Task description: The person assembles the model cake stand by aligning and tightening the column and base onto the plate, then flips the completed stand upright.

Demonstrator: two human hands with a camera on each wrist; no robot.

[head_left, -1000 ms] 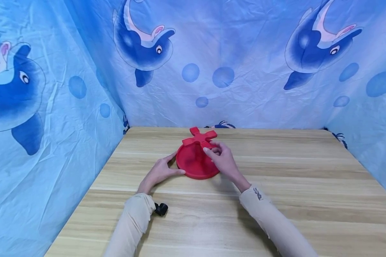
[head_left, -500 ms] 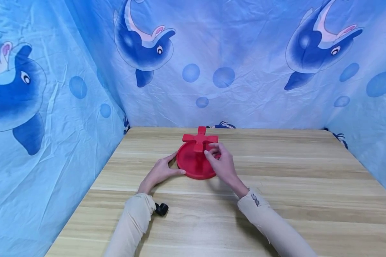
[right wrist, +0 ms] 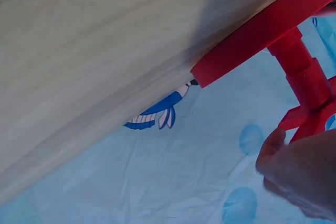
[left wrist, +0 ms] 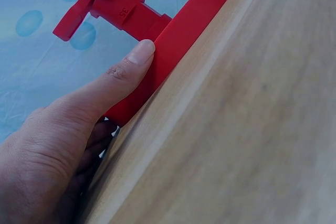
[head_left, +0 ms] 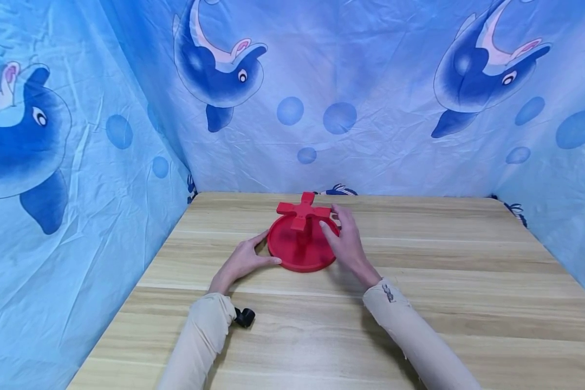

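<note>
A red round base with a raised rim [head_left: 285, 254] stands on the wooden table. From its middle rises a red post [left wrist: 123, 14], topped by a red four-armed cross piece [head_left: 303, 210]. My left hand [head_left: 244, 261] holds the base's left side, thumb on the near rim and fingers round the far left edge. My right hand [head_left: 347, 238] is at the cross's right arm, thumb and fingers apart on either side of its tip. In the right wrist view a fingertip [right wrist: 274, 141] is beside one arm of the cross; contact is unclear.
The wooden table [head_left: 448, 260] reaches back to a blue curtain [head_left: 380, 151] with dolphins printed on it. A small black device [head_left: 245, 318] sits at the left sleeve's cuff.
The cross piece has turned clockwise as seen from above. My right hand has left its front arm and moved to the right arm. The left hand stays on the base.
</note>
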